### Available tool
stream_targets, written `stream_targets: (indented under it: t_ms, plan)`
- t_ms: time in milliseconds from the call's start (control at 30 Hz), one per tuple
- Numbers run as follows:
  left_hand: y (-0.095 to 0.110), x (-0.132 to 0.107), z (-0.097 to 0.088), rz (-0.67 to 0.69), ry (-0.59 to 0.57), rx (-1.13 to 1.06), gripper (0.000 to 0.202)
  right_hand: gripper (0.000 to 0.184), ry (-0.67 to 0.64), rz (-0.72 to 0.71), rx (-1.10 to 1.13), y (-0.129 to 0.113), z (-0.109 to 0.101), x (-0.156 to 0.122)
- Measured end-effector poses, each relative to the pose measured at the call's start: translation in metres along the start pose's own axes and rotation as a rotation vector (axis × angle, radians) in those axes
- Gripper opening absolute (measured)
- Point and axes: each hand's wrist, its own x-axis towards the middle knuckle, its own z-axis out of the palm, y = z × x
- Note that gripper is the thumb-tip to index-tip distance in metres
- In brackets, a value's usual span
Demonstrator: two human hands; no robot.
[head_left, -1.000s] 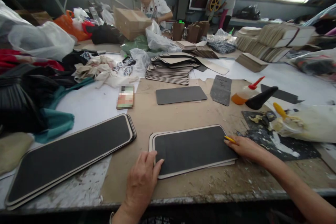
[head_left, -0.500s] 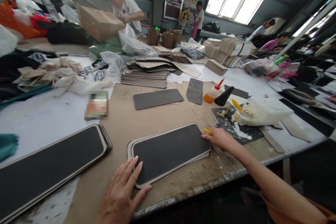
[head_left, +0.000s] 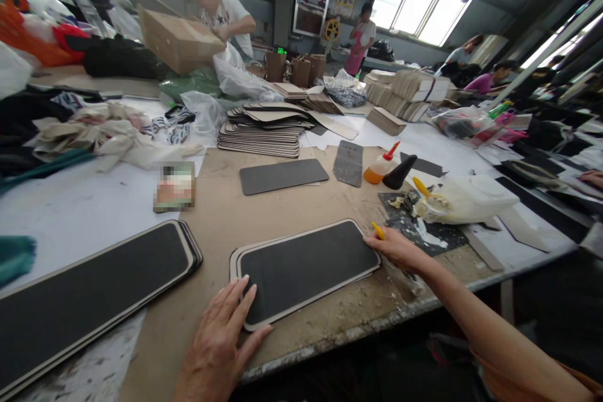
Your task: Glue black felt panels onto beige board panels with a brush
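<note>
Nearest, at seven o'clock, bare left hand [head_left: 211, 339], palm down, fingers spread wide, tips on the left end of a pale-bordered black panel [head_left: 306, 273]. At six o'clock, that panel, flat and round-cornered, atop a second panel set slightly askew (pale edge showing along the left). At four o'clock, right hand [head_left: 398, 248] at the panel's right end, thumb and fingers pinched around a slim yellow handle [head_left: 377, 230] tilted toward eleven; lower end hidden. At eight o'clock, stack of longer black panels [head_left: 94, 301]. Underneath the work, scuffed brown sheet [head_left: 219, 207]. At the centre, plain grey board [head_left: 284, 177]. Toward three o'clock, squeeze bottle [head_left: 374, 174] with orange liquid and red nozzle, black cone [head_left: 399, 174] just beside, then white plastic container [head_left: 485, 198] on its side, yellow-handled tool [head_left: 421, 187] at its mouth. Farther, toward ten, layered stack of pale-edged panels [head_left: 259, 139]; beyond, cardboard box [head_left: 181, 44]. At eleven, white-shirted co-worker [head_left: 230, 12]; at one, person in a pink apron [head_left: 357, 50].
</note>
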Motion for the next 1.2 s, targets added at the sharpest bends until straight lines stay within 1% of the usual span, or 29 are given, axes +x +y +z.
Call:
stream_targets:
  t_ms: [100,200,267,333,400,433,500,533,600,667,700,767,833,867,933,1033,1100,1200]
  plan:
    - [0.000,0.000,0.000,-0.023,-0.001,-0.025,0.052,0.023,-0.019,0.014,0.095,-0.002,-0.002,-0.004]
    - [-0.002,-0.001,0.001,-0.041,-0.002,-0.051,0.053,0.031,-0.130,0.095,0.300,-0.004,-0.003,-0.010]
    - [-0.003,-0.002,0.001,-0.061,-0.016,-0.081,0.055,0.036,-0.213,0.154,0.398,-0.007,-0.002,-0.015]
    - [-0.003,-0.003,-0.002,-0.110,-0.024,-0.136,0.054,0.039,-0.241,0.172,0.436,-0.010,-0.001,-0.020]
    - [0.000,-0.005,-0.008,-0.195,-0.040,-0.223,0.052,0.040,-0.229,0.174,0.465,-0.014,-0.001,-0.027]
    - [0.002,-0.007,-0.013,-0.254,-0.041,-0.275,0.050,0.041,-0.215,0.178,0.491,-0.015,-0.001,-0.032]
    - [0.008,-0.011,-0.023,-0.435,-0.031,-0.397,0.045,0.044,-0.189,0.197,0.569,-0.016,-0.001,-0.044]
    - [0.011,-0.013,-0.028,-0.555,-0.026,-0.476,0.042,0.046,-0.182,0.206,0.614,-0.015,0.000,-0.051]
    - [0.018,-0.018,-0.037,-0.837,-0.023,-0.681,0.041,0.049,-0.174,0.238,0.687,-0.011,0.005,-0.068]
    - [0.023,-0.023,-0.044,-1.105,-0.023,-0.922,0.047,0.051,-0.167,0.282,0.726,-0.001,0.014,-0.084]
    - [0.024,-0.025,-0.047,-1.211,-0.009,-1.024,0.052,0.051,-0.154,0.308,0.738,0.005,0.020,-0.091]
    - [0.026,-0.026,-0.053,-1.373,0.032,-1.154,0.059,0.052,-0.125,0.365,0.749,0.019,0.035,-0.103]
    - [0.025,-0.022,-0.059,-1.481,0.022,-1.210,0.064,0.053,-0.109,0.426,0.757,0.031,0.049,-0.111]
    - [0.025,-0.019,-0.062,-1.516,-0.015,-1.231,0.066,0.054,-0.104,0.456,0.759,0.035,0.056,-0.114]
    - [0.022,-0.010,-0.067,-1.538,-0.136,-1.274,0.065,0.054,-0.087,0.474,0.762,0.038,0.067,-0.118]
    - [0.013,0.002,-0.066,-1.474,-0.287,-1.281,0.060,0.053,-0.061,0.421,0.725,0.035,0.075,-0.122]
    - [0.005,0.007,-0.061,-1.440,-0.331,-1.253,0.055,0.052,-0.051,0.373,0.697,0.029,0.076,-0.123]
    - [-0.006,0.007,-0.050,-1.422,-0.366,-1.227,0.047,0.049,-0.049,0.293,0.667,0.023,0.075,-0.124]
